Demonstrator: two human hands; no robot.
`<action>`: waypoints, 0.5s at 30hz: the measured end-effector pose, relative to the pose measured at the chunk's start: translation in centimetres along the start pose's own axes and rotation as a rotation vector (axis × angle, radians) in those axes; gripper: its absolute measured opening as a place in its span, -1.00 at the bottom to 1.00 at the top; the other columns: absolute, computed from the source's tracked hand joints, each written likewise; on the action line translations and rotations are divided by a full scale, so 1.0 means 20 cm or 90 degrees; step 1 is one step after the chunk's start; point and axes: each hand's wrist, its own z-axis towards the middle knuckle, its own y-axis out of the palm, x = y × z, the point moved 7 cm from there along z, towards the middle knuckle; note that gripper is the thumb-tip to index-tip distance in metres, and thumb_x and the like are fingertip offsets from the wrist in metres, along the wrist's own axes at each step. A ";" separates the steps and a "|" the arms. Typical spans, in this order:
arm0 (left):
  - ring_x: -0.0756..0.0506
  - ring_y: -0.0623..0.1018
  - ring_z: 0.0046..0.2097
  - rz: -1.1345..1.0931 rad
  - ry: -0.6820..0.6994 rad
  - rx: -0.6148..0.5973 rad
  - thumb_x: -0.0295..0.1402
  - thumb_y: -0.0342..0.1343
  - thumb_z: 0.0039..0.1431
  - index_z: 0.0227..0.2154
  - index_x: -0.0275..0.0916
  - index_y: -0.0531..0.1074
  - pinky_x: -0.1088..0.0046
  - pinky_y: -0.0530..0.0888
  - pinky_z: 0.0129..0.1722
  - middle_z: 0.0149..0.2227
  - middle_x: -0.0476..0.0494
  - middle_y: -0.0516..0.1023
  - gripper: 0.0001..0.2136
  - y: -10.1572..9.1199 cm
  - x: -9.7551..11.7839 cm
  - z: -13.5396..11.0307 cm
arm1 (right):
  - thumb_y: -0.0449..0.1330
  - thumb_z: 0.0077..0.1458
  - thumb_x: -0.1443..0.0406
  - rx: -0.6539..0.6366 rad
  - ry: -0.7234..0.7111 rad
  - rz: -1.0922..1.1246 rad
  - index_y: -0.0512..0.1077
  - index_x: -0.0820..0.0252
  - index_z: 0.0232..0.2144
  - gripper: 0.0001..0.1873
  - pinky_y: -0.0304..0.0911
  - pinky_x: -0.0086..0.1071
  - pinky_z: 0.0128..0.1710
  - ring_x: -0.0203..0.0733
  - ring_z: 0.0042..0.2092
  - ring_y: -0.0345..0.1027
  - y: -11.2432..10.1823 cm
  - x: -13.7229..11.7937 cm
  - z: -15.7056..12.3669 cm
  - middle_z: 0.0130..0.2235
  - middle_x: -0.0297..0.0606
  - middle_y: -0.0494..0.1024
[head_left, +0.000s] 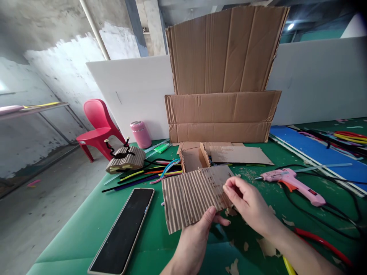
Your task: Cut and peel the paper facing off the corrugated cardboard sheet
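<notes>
A piece of corrugated cardboard (pixel 187 194) is tilted up above the green table, its ridges bare over most of the face. Patches of flat paper layer remain along its right side. My left hand (pixel 197 236) grips the lower edge, thumb on top and fingers underneath. At the right edge, my right hand (pixel 246 202) pinches with thumb and forefinger against the cardboard; its fingertips partly hide what lies between them. Torn paper scraps (pixel 268 246) lie on the table below and right of my hands.
A phone (pixel 123 233) lies at left. Behind are a small cardboard box (pixel 195 158), pipe cleaners (pixel 143 175), a ridged cardboard figure (pixel 126 160) and a pink bottle (pixel 140 134). A pink glue gun (pixel 295 183) with its cord lies right. Tall cardboard (pixel 223 110) stands at the back.
</notes>
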 end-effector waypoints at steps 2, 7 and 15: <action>-0.06 0.48 -0.36 -0.020 -0.010 -0.008 -0.36 0.02 0.02 -0.39 -0.33 0.49 0.30 0.33 -0.11 -0.38 -0.15 0.53 -0.81 0.01 0.00 0.00 | -0.05 0.09 0.26 0.042 -0.008 0.012 0.23 0.13 -0.34 -0.90 0.16 -0.44 -0.37 -0.30 -0.36 0.21 -0.02 0.01 0.00 -0.36 -0.34 0.31; -0.06 0.48 -0.37 0.013 0.006 -0.019 -0.36 0.01 0.03 -0.36 -0.31 0.47 0.32 0.37 -0.17 -0.40 -0.12 0.54 -0.81 0.02 0.02 0.01 | -0.01 0.05 0.30 -0.045 -0.033 0.020 0.25 0.13 -0.42 -0.94 0.17 -0.45 -0.40 -0.32 -0.39 0.22 0.05 -0.06 0.00 -0.38 -0.34 0.29; -0.08 0.49 -0.28 0.094 0.019 0.091 -0.35 0.16 -0.14 -0.37 -0.26 0.47 0.44 0.40 -0.21 -0.38 -0.09 0.56 -0.80 -0.03 0.02 0.00 | -0.07 0.08 0.33 -0.145 -0.094 -0.169 0.18 0.15 -0.51 -0.85 0.06 -0.39 -0.42 -0.27 -0.38 0.17 0.10 -0.13 0.01 -0.42 -0.34 0.28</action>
